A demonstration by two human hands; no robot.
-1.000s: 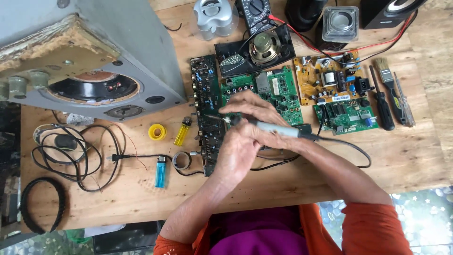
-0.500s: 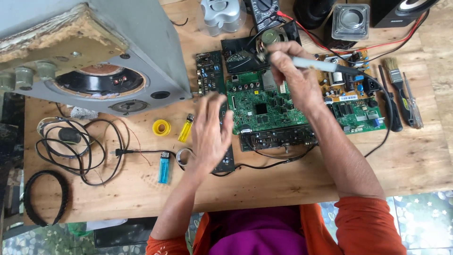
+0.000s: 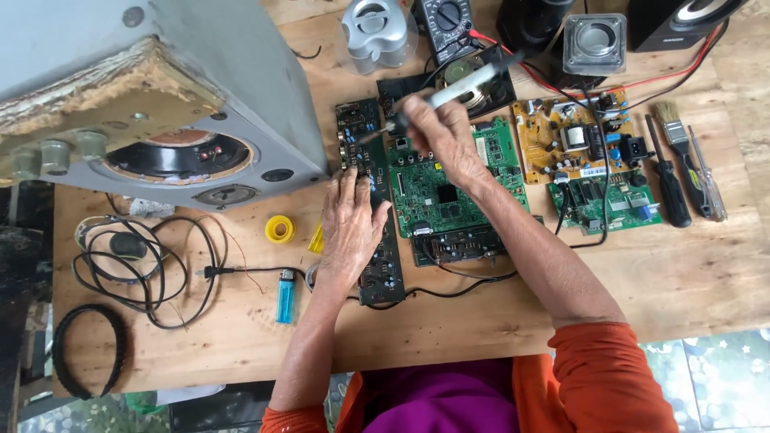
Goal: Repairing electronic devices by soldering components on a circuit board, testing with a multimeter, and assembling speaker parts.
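The soldering iron point(image 3: 449, 90) is gripped in the right hand point(image 3: 445, 140), tip down at the top of the long dark circuit board point(image 3: 370, 200) mid-table, while the left hand point(image 3: 350, 228) lies flat and open on that board, green board point(image 3: 453, 188) just beside, blue lighter point(image 3: 285, 296) further left.
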